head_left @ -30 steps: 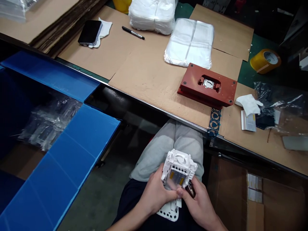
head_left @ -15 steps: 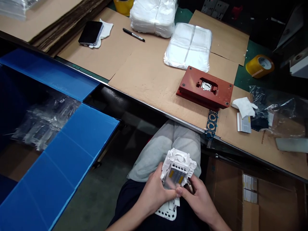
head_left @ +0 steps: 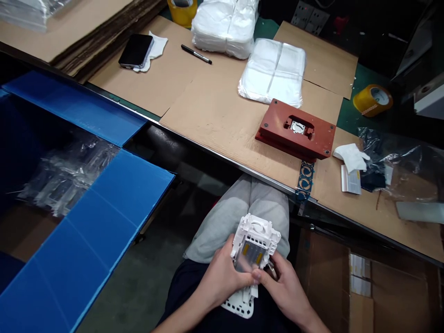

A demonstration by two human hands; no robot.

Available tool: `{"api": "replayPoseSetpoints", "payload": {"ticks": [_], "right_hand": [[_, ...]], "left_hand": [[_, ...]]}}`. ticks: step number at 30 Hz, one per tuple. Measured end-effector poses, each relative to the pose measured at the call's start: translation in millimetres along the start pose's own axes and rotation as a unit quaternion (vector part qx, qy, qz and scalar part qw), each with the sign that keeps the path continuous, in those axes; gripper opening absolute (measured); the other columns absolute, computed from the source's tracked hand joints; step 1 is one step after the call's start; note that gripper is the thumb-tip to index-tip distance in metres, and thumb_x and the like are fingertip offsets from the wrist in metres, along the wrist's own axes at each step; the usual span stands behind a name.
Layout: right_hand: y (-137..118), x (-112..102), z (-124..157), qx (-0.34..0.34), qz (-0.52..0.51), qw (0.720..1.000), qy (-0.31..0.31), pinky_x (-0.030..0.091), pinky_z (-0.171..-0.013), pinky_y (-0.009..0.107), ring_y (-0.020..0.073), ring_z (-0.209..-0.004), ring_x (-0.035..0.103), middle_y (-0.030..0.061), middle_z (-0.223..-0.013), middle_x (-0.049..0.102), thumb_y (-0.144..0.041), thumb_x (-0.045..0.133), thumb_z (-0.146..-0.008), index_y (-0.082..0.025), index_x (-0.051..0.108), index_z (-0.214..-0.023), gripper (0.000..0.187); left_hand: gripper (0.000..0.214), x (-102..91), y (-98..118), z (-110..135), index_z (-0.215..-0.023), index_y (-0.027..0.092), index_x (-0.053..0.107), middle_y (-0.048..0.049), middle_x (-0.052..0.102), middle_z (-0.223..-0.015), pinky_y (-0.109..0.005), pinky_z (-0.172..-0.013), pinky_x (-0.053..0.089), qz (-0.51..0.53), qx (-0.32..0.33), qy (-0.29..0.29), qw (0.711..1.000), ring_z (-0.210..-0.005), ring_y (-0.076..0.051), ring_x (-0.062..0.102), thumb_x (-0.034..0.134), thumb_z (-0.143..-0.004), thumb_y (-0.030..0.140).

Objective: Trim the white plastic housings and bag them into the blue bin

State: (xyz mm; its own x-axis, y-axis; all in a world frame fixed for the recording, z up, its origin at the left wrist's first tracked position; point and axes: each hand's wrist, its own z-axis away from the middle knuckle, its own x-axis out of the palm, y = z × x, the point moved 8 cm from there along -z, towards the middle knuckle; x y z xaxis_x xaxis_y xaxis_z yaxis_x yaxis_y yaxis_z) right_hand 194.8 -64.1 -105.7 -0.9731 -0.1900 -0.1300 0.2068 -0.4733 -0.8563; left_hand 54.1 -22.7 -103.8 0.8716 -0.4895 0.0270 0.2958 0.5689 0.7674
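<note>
Tape roll (head_left: 372,101), blurred markings, no readable text

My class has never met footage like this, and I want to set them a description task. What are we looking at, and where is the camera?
There is no robot: the left hand and right hand belong to the person wearing the camera on their head, so it looks forward and down. Both hold a white part above the lap, thumbs together. Beyond is a table mostly covered in cardboard. On it lie a red block, a phone, a pen, white bundles and, towards the right, a yellow tape roll. To the left is an open blue box with clear-wrapped pieces inside.
</note>
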Motion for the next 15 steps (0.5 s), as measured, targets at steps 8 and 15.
{"api": "replayPoseSetpoints", "payload": {"ticks": [8, 15], "right_hand": [[-1.2, 6.0, 10.5, -0.020, 0.047, 0.998, 0.045, 0.051, -0.096, 0.038, 0.0275, -0.106, 0.066, 0.0111, -0.125, 0.068, -0.037, 0.059, -0.095, -0.020, 0.058, -0.123, 0.033], [-4.7, 5.4, -1.8, -0.006, 0.003, 1.000, 0.009, 0.052, -0.097, 0.037, 0.0266, -0.112, 0.065, 0.0072, -0.126, 0.069, -0.032, 0.062, -0.094, -0.025, 0.058, -0.130, 0.037]], "left_hand": [[0.055, 0.8, -5.7, 2.8, -0.109, 0.020, 0.056, -0.0040, 0.071, -0.102, -0.032, -0.077, 0.050, -0.001, 0.023, 0.014, 1.000, -0.095, -0.027, 0.066, 0.085, -0.063, 0.028], [0.056, -2.7, -6.9, -1.4, -0.115, 0.020, 0.058, -0.0042, 0.073, -0.107, -0.033, -0.081, 0.051, 0.010, 0.005, 0.028, 1.000, -0.098, -0.028, 0.067, 0.084, -0.065, 0.027]]}}
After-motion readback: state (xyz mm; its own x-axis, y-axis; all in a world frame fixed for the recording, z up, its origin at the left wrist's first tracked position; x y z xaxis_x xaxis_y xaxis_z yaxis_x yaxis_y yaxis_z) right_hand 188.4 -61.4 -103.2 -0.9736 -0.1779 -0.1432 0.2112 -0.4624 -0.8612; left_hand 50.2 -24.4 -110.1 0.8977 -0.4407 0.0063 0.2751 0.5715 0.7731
